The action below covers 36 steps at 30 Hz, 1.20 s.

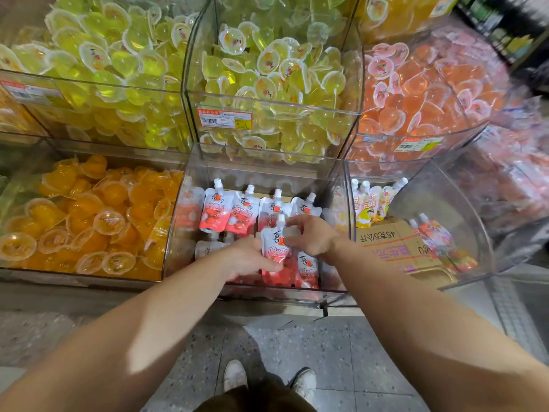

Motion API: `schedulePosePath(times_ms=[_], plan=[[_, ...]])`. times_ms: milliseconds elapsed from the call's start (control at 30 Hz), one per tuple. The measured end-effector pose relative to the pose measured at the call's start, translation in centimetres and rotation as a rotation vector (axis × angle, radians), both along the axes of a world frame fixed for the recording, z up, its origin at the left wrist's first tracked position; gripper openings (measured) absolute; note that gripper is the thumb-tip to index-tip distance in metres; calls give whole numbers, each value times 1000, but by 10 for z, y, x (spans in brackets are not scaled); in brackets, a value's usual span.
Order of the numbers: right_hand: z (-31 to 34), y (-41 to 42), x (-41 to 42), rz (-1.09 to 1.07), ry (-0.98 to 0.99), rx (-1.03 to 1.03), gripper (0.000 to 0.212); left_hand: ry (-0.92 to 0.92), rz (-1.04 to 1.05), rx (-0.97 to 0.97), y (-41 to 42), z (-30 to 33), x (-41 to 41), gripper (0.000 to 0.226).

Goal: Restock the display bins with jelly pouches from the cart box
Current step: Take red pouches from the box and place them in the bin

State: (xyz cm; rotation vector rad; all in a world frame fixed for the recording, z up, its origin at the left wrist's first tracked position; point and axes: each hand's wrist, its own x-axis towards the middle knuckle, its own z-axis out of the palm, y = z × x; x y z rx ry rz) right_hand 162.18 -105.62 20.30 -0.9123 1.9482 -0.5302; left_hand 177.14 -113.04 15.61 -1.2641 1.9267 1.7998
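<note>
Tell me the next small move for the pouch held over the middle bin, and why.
Probably lower the red pouch into the front row and let go. Both the left hand and right hand hold it upright inside the clear bin, where the back row of pouches already stands.

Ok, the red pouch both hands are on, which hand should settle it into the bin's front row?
Probably the left hand: its fingers wrap the red pouch at its body, low in the clear bin. The right hand only pinches near the spout, so it is better placed to steady it.
</note>
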Motion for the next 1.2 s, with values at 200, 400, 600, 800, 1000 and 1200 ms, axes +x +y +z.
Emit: schedulePosePath(times_ms=[200, 400, 600, 800, 1000, 1200], plan=[[-14, 3, -3, 56, 212, 163, 38, -86, -465, -575, -1, 5, -4, 22], [-28, 2, -4, -23, 252, 148, 42, 55, -928, -838, -15, -7, 8, 23], [-44, 11, 4, -7, 276, 101, 53, -58, -946, -895, -32, -22, 14, 54], [-40, 16, 7, 147, 212, 199, 88, -19, -823, -764, -40, -30, 13, 69], [-45, 24, 7, 293, 251, 303, 105, -31, -826, -747, -43, -36, 10, 72], [-49, 26, 10, 282, 334, 275, 101, -75, -848, -755, -41, -35, 8, 71]])
